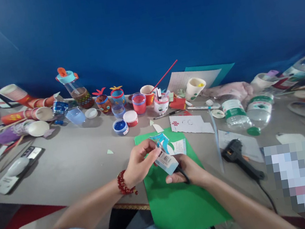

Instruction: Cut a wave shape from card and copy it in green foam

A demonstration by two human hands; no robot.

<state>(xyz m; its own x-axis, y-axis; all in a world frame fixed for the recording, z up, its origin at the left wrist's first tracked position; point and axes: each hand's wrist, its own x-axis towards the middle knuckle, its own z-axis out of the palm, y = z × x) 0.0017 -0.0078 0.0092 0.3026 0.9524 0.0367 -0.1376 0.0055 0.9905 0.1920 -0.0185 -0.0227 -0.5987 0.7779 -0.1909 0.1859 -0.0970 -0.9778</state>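
Observation:
My left hand [142, 160], with a red bead bracelet at the wrist, pinches a small printed card piece [166, 161] that carries a barcode. Black-handled scissors [183, 175] are in my right hand [189, 170], and their blades show at the top of the card, near my left fingertips. Both hands are above a green sheet [181, 209] lying at the table's front edge. Just beyond the card lie a blue-and-white cut piece [161, 140] and a white printed scrap [179, 146].
Paint pots [120, 127], decorated cups [161, 104] and a drink bottle [77, 91] line the back. A black glue gun [241, 158] and plastic bottles [234, 111] are at right. A phone [19, 170] lies at left.

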